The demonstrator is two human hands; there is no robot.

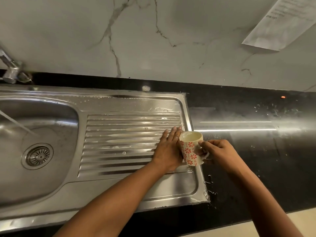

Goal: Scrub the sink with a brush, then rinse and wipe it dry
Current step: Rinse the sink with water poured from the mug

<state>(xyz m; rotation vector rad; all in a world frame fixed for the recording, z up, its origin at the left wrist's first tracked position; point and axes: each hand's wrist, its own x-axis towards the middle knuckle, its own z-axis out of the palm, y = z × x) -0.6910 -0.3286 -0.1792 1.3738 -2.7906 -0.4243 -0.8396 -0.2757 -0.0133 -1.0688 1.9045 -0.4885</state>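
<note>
Your left hand lies flat with the fingers together and extended, palm down on the ribbed drainboard of the steel sink, close to the drainboard's right edge. Your right hand is closed around the handle of a mug, white with red flower prints, which stands tilted at the sink's right rim where the steel meets the black desk; the side of the mug touches the edge of your left hand. The mug's pale inside faces up, and you cannot tell whether it holds any liquid. Streaks of whitish foam and water lie across the ribs of the drainboard, and droplets sit along the sink's far rim. The basin fills the left part of the sink, with its round drain strainer near the front left. A stream of water runs slanting into the basin from the tap, which stands at the far left corner of the sink. Water splashes speckle the desk to the right of the sink and along its front right corner. A printed sheet of paper hangs on the marbled wall at the far right. No brush shows anywhere in view.
</note>
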